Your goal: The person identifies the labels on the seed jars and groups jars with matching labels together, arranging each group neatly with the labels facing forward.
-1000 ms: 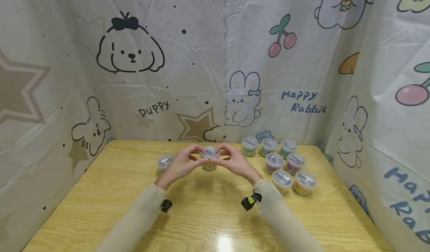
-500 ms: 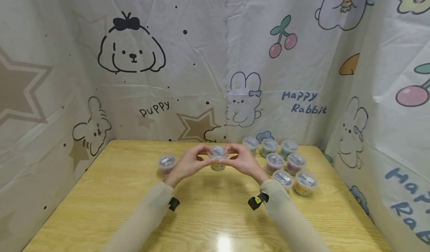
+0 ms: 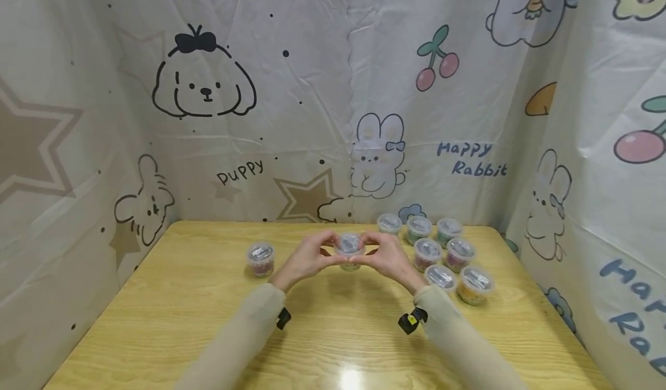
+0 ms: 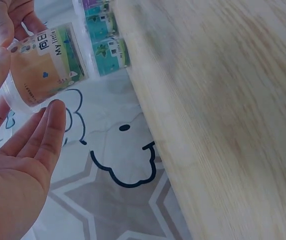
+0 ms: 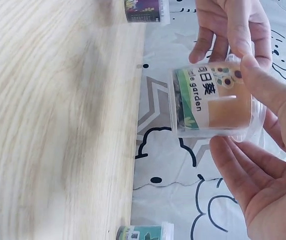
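Between both hands is a clear lidded plastic tub [image 3: 350, 243] with an orange label that has sunflowers on it, plainest in the right wrist view on the tub's side [image 5: 227, 107]. My left hand [image 3: 309, 258] grips the lid rim from the left, thumb on the near side and fingers farther back. From the right, my right hand [image 3: 387, 257] holds the same rim in a matching way, the thumbs meeting in front. In the left wrist view a gap shows between the tub [image 4: 45, 72] and the wooden table [image 4: 232, 115], so it is held above the surface.
A similar purple-labelled tub [image 3: 261, 260] stands to the left. Several more stand in rows at the right: green ones [image 3: 418, 229] at the back, purple ones [image 3: 428, 254] in the middle, orange ones [image 3: 474, 286] in front. A printed curtain [image 3: 291, 89] hangs behind the table.
Both hands have moved to the right together with the orange-labelled tub. The purple-labelled tub on the left, partly covered before, is now fully visible.
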Demonstrator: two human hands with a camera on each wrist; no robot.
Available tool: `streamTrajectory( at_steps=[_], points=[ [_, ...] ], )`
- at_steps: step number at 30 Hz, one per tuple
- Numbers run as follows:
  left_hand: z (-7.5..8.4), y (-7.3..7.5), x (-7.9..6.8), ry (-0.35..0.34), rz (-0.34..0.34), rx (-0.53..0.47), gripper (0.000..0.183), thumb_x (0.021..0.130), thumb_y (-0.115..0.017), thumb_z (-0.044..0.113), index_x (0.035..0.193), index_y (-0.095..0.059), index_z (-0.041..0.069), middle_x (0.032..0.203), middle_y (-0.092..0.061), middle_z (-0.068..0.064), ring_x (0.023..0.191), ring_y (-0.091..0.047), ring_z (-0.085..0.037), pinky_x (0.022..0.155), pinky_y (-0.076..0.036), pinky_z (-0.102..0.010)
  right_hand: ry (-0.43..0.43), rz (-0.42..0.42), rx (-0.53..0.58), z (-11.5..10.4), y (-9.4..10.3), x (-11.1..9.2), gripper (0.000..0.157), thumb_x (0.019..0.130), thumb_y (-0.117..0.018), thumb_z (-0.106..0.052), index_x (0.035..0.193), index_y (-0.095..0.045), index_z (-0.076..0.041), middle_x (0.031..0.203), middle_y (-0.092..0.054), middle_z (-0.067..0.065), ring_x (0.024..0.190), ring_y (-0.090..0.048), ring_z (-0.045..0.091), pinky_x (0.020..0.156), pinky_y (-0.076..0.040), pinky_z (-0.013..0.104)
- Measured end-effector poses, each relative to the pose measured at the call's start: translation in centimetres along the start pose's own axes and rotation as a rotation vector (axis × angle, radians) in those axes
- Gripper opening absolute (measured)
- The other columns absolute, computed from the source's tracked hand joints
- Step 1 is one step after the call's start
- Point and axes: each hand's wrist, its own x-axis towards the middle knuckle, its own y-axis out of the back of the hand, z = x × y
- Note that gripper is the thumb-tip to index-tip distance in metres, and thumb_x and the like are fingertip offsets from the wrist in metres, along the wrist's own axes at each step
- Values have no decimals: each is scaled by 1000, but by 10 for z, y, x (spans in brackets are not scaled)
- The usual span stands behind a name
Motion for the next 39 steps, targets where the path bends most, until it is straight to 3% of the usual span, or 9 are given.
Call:
streamTrajectory(
  at_steps=[4, 12, 17, 24, 29, 32, 39],
  points=[
    [1, -2, 2, -32, -20, 63, 20, 87, -76, 25, 93, -59, 16, 105, -67, -3, 108, -64, -26, 83, -57, -42, -17, -9, -5, 4, 3, -2, 27, 75, -86, -31, 89, -67, -19, 108, -69, 0, 101, -67, 21, 78, -59, 27],
    [2, -8, 2, -51, -89, 130, 21, 86, -77, 24, 89, -58, 15, 104, -70, -5, 104, -66, -22, 83, -58, -40, 73, -133, -64, 15, 19, -9, 13, 83, -79, -26, 89, -68, -25, 126, -66, 6, 117, -63, 29, 84, -58, 36],
    [6, -16, 8, -50, -83, 152, 22, 87, -75, 30, 93, -59, 16, 109, -70, -4, 106, -66, -22, 83, -58, -35, 116, -100, -124, 21, 27, -11, 13, 83, -79, -29, 88, -68, -25, 116, -72, 5, 111, -66, 30, 80, -59, 34],
    [10, -27, 18, -8, -88, 111, 22, 87, -76, 26, 93, -58, 15, 115, -69, -7, 107, -67, -23, 85, -58, -37, 136, -94, -96, 30, 35, -14, 12, 83, -79, -27, 88, -69, -20, 104, -74, 4, 105, -69, 29, 82, -59, 38],
    [14, -38, 23, -1, -121, 70, 23, 86, -76, 25, 92, -58, 13, 115, -68, -7, 105, -67, -22, 86, -57, -29, 106, -163, -145, 33, 48, -15, 13, 81, -81, -26, 82, -68, -23, 92, -74, -6, 87, -70, 12, 72, -57, 24],
    [18, -45, 24, 6, -151, 68, 23, 87, -75, 28, 92, -58, 13, 111, -68, -4, 103, -67, -19, 84, -55, -24, 56, -232, -165, 34, 58, -16, 13, 81, -81, -28, 81, -69, -23, 84, -72, -9, 75, -64, 7, 64, -52, 22],
    [26, -64, 30, 12, -197, 106, 24, 86, -77, 28, 90, -59, 12, 101, -68, 0, 98, -67, -14, 86, -56, -29, 20, -336, -224, 40, 72, -22, 17, 79, -82, -31, 73, -67, -25, 75, -66, -14, 71, -59, 4, 63, -49, 22]
  ],
)
